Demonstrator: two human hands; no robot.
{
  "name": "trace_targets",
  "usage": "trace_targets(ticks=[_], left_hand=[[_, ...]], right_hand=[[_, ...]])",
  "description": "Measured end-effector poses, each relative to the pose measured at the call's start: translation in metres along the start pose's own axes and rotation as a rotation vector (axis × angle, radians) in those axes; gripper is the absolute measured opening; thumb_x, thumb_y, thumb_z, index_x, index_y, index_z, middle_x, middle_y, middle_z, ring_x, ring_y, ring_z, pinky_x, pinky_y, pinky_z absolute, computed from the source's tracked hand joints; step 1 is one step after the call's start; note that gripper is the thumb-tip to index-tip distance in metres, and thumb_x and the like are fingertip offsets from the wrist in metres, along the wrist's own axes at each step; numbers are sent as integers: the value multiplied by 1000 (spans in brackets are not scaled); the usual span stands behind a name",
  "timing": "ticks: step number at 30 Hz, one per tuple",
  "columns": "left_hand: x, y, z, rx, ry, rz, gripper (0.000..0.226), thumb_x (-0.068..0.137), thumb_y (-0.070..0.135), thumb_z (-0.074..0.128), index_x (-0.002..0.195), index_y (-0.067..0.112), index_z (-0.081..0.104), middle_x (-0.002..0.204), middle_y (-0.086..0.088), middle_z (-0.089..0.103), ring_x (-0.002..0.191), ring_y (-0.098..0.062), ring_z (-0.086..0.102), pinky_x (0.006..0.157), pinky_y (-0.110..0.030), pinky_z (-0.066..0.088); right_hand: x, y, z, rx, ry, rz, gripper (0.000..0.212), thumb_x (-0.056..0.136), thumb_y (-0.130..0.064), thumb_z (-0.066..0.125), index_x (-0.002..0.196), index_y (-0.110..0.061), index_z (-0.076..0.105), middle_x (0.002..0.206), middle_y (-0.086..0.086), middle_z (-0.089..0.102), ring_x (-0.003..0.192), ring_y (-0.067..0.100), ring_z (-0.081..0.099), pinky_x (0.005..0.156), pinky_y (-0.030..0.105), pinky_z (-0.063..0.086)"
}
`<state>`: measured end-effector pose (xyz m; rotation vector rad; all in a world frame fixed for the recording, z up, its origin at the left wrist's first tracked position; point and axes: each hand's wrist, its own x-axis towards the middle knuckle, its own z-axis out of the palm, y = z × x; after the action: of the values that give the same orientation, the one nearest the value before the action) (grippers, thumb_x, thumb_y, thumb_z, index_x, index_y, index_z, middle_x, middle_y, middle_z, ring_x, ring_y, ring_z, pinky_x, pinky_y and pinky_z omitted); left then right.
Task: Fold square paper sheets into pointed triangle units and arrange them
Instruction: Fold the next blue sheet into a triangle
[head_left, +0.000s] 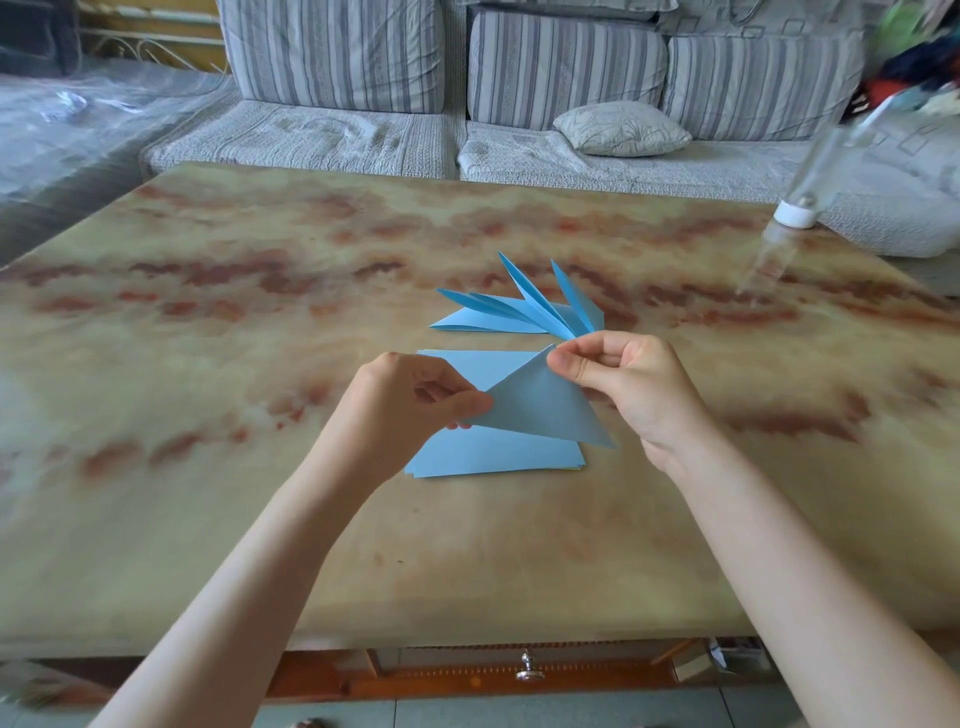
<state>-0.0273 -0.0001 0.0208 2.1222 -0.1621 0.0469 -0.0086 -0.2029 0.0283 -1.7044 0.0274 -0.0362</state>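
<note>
A: Left side first?
B: The left hand (410, 400) pinches the lower-left corner of the light-blue paper sheet folded to a triangle (540, 405), held just above the stack of flat blue square sheets (493, 457) on the marbled tan table (208, 364).
A: Right?
B: The right hand (623, 384) pinches the top corner, fingers clamped on paper. Best bet: match the edges exactly, then crease hard against the table. The fan of finished blue pointed paper units (519, 312) lies just behind.

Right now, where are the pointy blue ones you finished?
In the head view, the finished units fan out on the table, just beyond the right hand and the stack of sheets.
</note>
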Motion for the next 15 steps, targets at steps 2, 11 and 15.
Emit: trace_targets(ticks=[2,11,15], left_hand=[[0,-2,1,8,6,-10,12,79,27,75,69,21,72,62,8,69,56,-1,59,60,-23,48],[0,-4,3,10,71,-16,13,81,27,73,70,21,69,58,7,66,53,-1,54,54,-20,42],[2,-10,-1,72,96,-24,11,81,26,73,74,18,72,62,7,67,63,-12,58,58,-21,42]], right_hand=[[0,1,-1,-27,-17,7,4,79,-14,75,79,-14,72,74,-2,72,66,5,64,65,17,51],[1,3,-16,-95,-126,87,9,79,-4,73,85,-7,67,72,2,71,54,5,64,49,16,49],[9,8,-27,-103,-15,65,8,82,-2,71,84,-8,66,71,2,69,54,4,63,49,19,52]])
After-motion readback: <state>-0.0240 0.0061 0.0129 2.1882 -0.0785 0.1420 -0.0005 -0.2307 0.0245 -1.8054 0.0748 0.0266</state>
